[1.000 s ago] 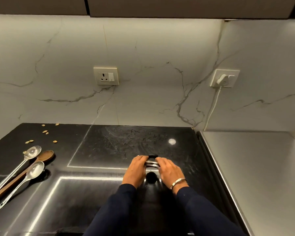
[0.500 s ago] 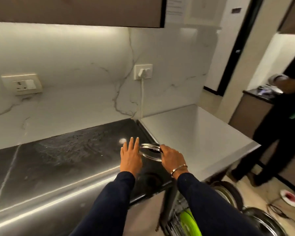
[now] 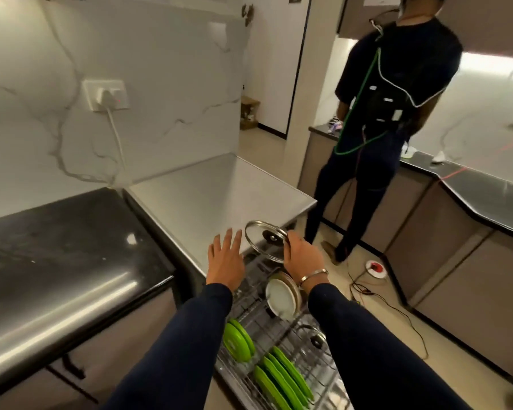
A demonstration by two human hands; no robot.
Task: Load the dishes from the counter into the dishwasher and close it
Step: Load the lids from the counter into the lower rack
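Observation:
My right hand [image 3: 304, 257] grips the rim of a glass pot lid [image 3: 262, 239] with a steel band and a black knob, held tilted above the pulled-out dishwasher rack [image 3: 279, 362]. Just left of the lid, my left hand [image 3: 225, 260] hovers with fingers spread and holds nothing. In the rack stand white plates [image 3: 282, 297], several green plates [image 3: 282, 377] and another glass lid [image 3: 316, 340]. The rack's front part runs out of the picture at the bottom.
The steel dishwasher top [image 3: 219, 190] lies behind the hands, the black counter [image 3: 65, 241] to the left. A person [image 3: 388, 119] stands at the far counter on the right. Cables and a red-and-white round object [image 3: 376, 268] lie on the floor.
The lid has come off the black counter and moved right, over the open rack. My left hand has let go of it; only the right still holds it. My view swung right.

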